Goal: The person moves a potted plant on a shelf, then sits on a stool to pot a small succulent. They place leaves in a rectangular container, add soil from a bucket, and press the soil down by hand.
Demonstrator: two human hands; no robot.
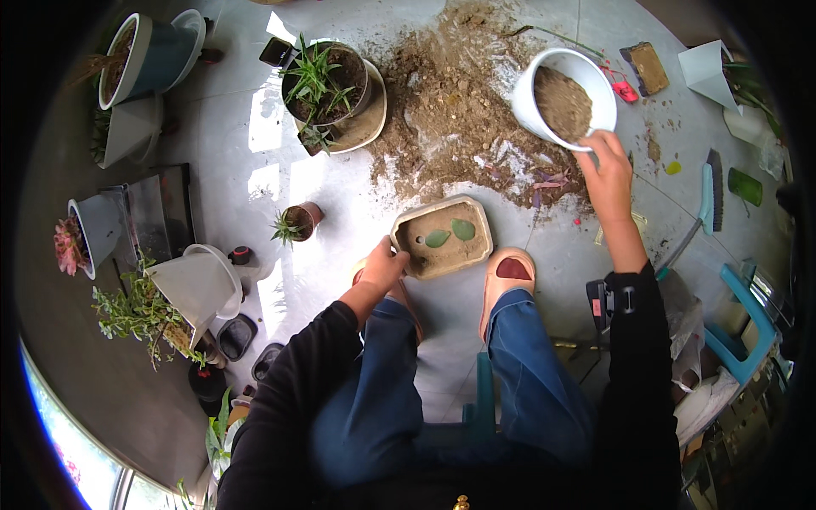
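Note:
My left hand (384,264) grips the left end of a shallow rectangular tan planter tray (449,268), which sits between my feet. Inside it lie two green succulent leaves (463,229) on a thin layer of soil, beside a round drainage hole. At the upper right, my right hand (602,156) holds the rim of a white plastic pot (526,105). The pot is tilted and has loose brown soil (561,105) in it. Its base is hidden from view.
Loose soil (446,121) spreads over the tiled floor. A potted aloe-like plant (325,83) stands upper left, a small potted succulent (306,220) below it. At right lie a blue brush (707,197) and a brown block (645,69). Several pots line the left side.

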